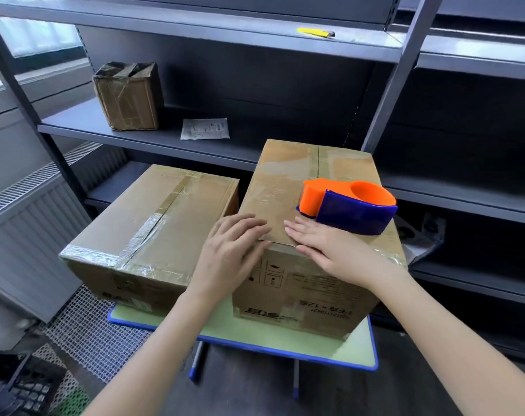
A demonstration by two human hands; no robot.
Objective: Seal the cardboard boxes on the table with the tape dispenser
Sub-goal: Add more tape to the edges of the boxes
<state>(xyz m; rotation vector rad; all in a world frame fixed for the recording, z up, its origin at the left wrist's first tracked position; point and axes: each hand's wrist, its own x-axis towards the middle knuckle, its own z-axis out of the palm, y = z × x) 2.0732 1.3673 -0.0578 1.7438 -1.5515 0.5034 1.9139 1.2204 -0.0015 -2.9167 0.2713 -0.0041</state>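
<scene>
— Nearest us we see the green table with its blue rim.

— On it stands the taller box, and there we find both hands. The left hand lies flat at the near top edge, fingers straight, gripping nothing.

— We see the same of the right hand. Its fingers are stretched out and press flat along that edge, tips towards the left hand, holding nothing.

— Just behind it we spot the orange and blue tape dispenser, resting on that box's top, right of the seam.

— To the left we have the lower box, clear tape over its seam.

— Farther back, on the grey shelving, we see a small taped box, a paper packet and, higher up, a yellow knife.
</scene>
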